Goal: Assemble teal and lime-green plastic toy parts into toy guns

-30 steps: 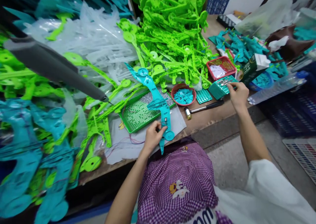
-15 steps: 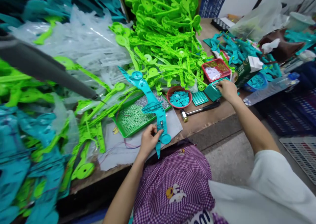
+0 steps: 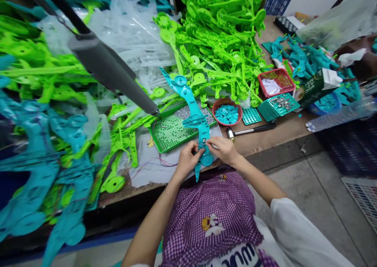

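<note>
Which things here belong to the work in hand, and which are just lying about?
Seemingly in the work:
teal plastic part, held by the left hand, right hand at it
green tray behind it

Likely just lying about:
clear plastic bottle
white tissue

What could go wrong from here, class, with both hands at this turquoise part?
The turquoise part extends over the green tray, so shifting it might scatter the small grey pieces. Thin wires trail near the left hand and could snag. The hammer lies near the right hand and might get bumped.
</note>
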A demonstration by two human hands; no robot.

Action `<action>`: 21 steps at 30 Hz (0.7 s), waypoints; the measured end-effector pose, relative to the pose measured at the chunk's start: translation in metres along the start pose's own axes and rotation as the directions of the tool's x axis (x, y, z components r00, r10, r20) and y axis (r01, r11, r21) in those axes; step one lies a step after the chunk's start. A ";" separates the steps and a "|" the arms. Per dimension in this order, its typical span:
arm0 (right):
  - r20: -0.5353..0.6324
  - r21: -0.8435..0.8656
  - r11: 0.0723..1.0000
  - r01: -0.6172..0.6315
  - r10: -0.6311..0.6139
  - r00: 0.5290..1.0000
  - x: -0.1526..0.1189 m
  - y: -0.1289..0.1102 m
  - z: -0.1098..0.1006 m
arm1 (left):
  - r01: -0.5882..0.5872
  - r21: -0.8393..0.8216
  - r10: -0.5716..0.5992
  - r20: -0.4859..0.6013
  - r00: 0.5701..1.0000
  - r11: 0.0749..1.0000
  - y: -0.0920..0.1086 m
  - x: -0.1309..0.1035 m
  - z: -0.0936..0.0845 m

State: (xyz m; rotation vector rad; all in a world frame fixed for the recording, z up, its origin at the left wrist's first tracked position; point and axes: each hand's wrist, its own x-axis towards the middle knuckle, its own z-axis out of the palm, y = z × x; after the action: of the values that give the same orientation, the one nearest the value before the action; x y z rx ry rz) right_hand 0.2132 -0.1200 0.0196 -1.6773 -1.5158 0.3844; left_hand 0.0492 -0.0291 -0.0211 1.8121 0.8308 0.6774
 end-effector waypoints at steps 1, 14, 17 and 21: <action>0.006 -0.003 1.000 0.021 -0.021 1.000 0.000 0.002 0.017 | -0.002 0.000 0.002 0.003 1.000 1.000 0.001 0.000 0.000; -0.025 -0.581 0.686 0.438 -0.552 0.833 0.002 0.024 0.027 | 0.020 -0.015 -0.020 0.026 0.999 1.000 0.002 -0.001 0.001; 0.043 -0.461 0.774 0.434 -0.469 0.882 0.008 0.027 0.023 | 0.026 0.013 -0.026 0.029 0.999 1.000 0.004 -0.001 -0.001; 0.120 -0.385 0.834 0.395 -0.379 0.918 0.009 0.027 0.019 | 0.026 0.047 -0.027 0.022 0.999 0.999 0.005 -0.001 -0.001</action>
State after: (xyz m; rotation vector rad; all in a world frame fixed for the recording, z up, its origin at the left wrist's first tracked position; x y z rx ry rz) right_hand 0.2207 -0.1030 -0.0091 -1.6061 -2.0167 -0.1281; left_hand 0.0487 -0.0308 -0.0157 1.8442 0.8611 0.6240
